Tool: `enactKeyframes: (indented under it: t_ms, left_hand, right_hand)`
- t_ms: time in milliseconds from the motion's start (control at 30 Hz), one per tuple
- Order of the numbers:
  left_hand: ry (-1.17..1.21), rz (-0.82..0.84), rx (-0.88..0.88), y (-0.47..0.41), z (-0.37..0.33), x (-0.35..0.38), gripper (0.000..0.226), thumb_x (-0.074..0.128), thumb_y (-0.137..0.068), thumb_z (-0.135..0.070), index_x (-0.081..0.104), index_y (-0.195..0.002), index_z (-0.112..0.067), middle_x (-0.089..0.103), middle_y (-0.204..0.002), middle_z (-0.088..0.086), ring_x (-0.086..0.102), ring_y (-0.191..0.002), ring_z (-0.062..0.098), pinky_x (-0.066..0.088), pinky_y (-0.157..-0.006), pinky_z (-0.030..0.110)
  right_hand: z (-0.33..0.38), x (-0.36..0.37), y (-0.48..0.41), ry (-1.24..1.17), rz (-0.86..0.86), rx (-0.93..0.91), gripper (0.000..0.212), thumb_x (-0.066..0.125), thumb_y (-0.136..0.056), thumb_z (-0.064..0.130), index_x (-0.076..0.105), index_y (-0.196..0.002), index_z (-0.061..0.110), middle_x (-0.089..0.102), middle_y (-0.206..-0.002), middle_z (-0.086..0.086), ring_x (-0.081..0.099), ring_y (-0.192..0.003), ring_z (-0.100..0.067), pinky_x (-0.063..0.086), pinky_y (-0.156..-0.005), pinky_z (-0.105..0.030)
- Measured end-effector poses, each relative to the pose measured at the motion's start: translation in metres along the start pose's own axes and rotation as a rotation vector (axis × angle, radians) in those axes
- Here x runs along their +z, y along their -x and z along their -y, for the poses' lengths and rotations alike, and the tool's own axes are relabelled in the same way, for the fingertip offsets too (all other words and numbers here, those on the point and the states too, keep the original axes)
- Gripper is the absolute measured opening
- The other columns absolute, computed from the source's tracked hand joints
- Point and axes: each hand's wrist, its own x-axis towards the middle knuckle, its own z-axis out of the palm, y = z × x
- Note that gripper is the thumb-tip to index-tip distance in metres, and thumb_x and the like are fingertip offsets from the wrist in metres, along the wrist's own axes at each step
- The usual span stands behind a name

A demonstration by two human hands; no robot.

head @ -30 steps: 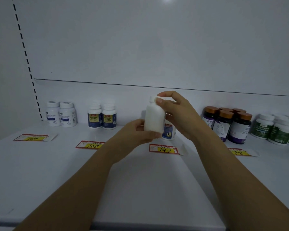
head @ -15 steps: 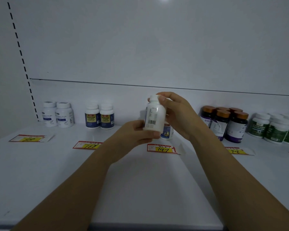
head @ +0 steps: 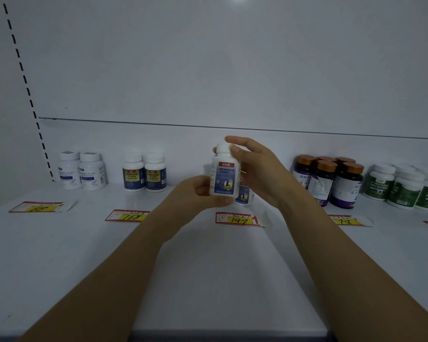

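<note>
A white supplement bottle (head: 224, 177) with a blue and red label is held upright above the white shelf (head: 208, 267), its label facing the camera. The left hand (head: 195, 193) grips the bottle's lower body, fingers curled round it from the left and beneath. The right hand (head: 260, 174) pinches the white cap (head: 223, 147) between thumb and fingertips. Directly below, a red and yellow price tag (head: 237, 219) reads 147, and a matching bottle (head: 244, 196) stands just behind the held one. Dark bottles with copper lids (head: 329, 181) stand to the right.
</note>
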Motion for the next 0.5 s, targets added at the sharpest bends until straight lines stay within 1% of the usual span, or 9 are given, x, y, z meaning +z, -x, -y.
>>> enactKeyframes:
  t_ms: [33,67,133,167,233,333,400,500]
  left_hand:
    - [-0.009,-0.028,0.001,-0.0005,0.0005,0.0000,0.035,0.075,-0.076,-0.021,0.059,-0.106,-0.028,0.069,-0.104,-0.010,0.065,-0.095,0.003,0.048,-0.079,0.015]
    - [-0.012,-0.054,0.002,-0.0008,0.0006,-0.0001,0.038,0.077,-0.074,-0.021,0.059,-0.108,-0.025,0.069,-0.105,-0.009,0.066,-0.094,0.004,0.049,-0.077,0.014]
    - [-0.001,-0.086,0.011,-0.0012,0.0009,-0.0009,0.041,0.078,-0.073,-0.021,0.059,-0.109,-0.023,0.070,-0.102,-0.010,0.067,-0.090,0.002,0.051,-0.068,0.011]
    - [-0.004,-0.085,0.013,-0.0013,0.0009,-0.0010,0.040,0.078,-0.072,-0.022,0.059,-0.107,-0.024,0.070,-0.100,-0.011,0.067,-0.088,0.000,0.051,-0.066,0.010]
    - [-0.016,-0.067,0.006,-0.0010,0.0006,-0.0004,0.034,0.077,-0.073,-0.024,0.058,-0.100,-0.030,0.069,-0.096,-0.015,0.066,-0.086,-0.002,0.048,-0.067,0.011]
    - [-0.023,-0.049,0.001,-0.0015,0.0017,-0.0002,0.029,0.075,-0.075,-0.026,0.058,-0.098,-0.033,0.069,-0.097,-0.014,0.065,-0.089,-0.002,0.047,-0.073,0.013]
    - [-0.018,-0.049,0.002,-0.0018,0.0024,-0.0004,0.031,0.076,-0.075,-0.025,0.059,-0.100,-0.031,0.069,-0.101,-0.012,0.066,-0.092,0.001,0.047,-0.077,0.014]
    - [-0.008,-0.091,0.008,-0.0031,0.0044,-0.0023,0.037,0.078,-0.073,-0.015,0.058,-0.102,-0.027,0.069,-0.102,-0.010,0.066,-0.092,0.004,0.050,-0.075,0.015]
  right_hand:
    - [-0.0003,0.0014,0.0000,0.026,0.007,0.000,0.021,0.051,-0.096,0.025,0.058,-0.115,0.025,0.065,-0.119,-0.008,0.064,-0.108,-0.027,0.052,-0.093,-0.042]
    - [-0.0006,0.0027,0.0002,0.066,0.002,0.000,0.021,0.052,-0.094,0.031,0.059,-0.113,0.026,0.066,-0.116,-0.005,0.065,-0.106,-0.025,0.052,-0.093,-0.041]
    - [-0.0013,0.0039,0.0009,0.180,-0.031,-0.008,0.028,0.055,-0.090,0.042,0.061,-0.110,0.023,0.069,-0.106,-0.001,0.068,-0.098,-0.020,0.053,-0.091,-0.041]
    - [-0.0014,0.0038,0.0010,0.225,-0.044,-0.011,0.031,0.055,-0.089,0.043,0.062,-0.108,0.019,0.070,-0.100,-0.001,0.069,-0.093,-0.020,0.054,-0.090,-0.041]
    - [-0.0008,0.0029,0.0020,0.262,-0.049,-0.010,0.031,0.055,-0.091,0.042,0.064,-0.100,0.014,0.071,-0.091,-0.001,0.070,-0.087,-0.020,0.056,-0.087,-0.039]
    - [0.0001,0.0021,0.0029,0.275,-0.058,0.002,0.029,0.054,-0.092,0.040,0.064,-0.094,0.013,0.071,-0.086,0.000,0.070,-0.082,-0.019,0.056,-0.084,-0.037]
    - [-0.0003,0.0021,0.0033,0.292,-0.055,0.003,0.026,0.054,-0.092,0.039,0.065,-0.097,0.016,0.072,-0.089,0.001,0.071,-0.085,-0.019,0.056,-0.085,-0.037]
    - [0.0012,0.0040,0.0056,0.298,-0.023,-0.034,0.029,0.058,-0.091,0.033,0.061,-0.116,0.020,0.070,-0.104,0.003,0.069,-0.094,-0.016,0.056,-0.087,-0.036]
